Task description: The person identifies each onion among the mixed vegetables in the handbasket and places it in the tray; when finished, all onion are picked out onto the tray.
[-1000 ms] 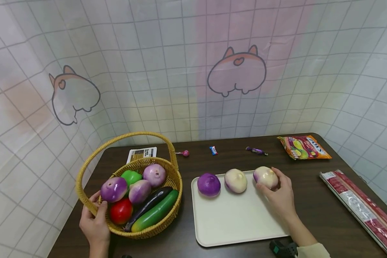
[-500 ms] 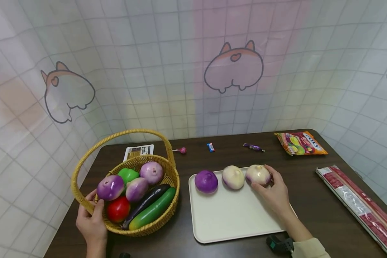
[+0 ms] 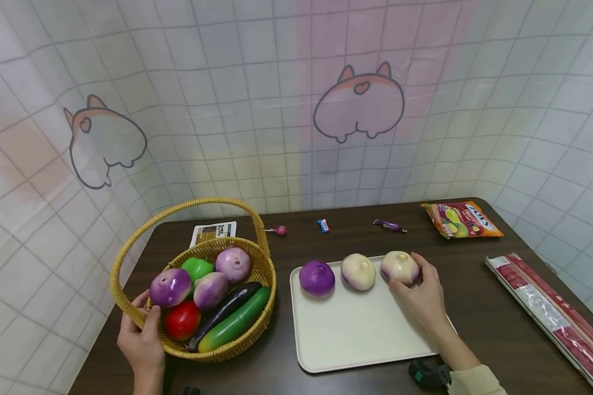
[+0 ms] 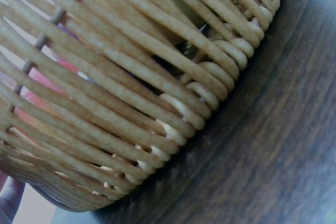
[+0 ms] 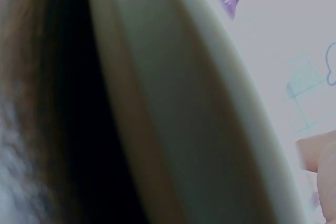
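Note:
In the head view my left hand [image 3: 142,343] grips the near-left side of a wicker basket [image 3: 249,343], by the foot of its arched handle. The left wrist view is filled by the basket's woven wall [image 4: 131,72], with a bit of finger at the lower left. My right hand [image 3: 425,296] holds a white-and-purple onion [image 3: 398,266] between thumb and fingers at the back right of a cream tray [image 3: 356,334]. Beside it on the tray stand another white-and-purple onion [image 3: 358,272] and a deep purple onion [image 3: 317,278]. The tray's edge [image 5: 184,103] blocks most of the right wrist view.
Several vegetables fill the basket, among them an eggplant [image 3: 227,312], a green-yellow cucumber-like one [image 3: 237,321] and a tomato [image 3: 182,320]. Small candies [image 3: 389,225] and a candy bag [image 3: 462,219] lie at the back. A long red-and-white package [image 3: 548,312] lies at right.
The onion in my right hand has moved left, closer to the middle onion, then slightly back right, and its tip has turned. My left hand stays on the basket. The head view has shifted slightly.

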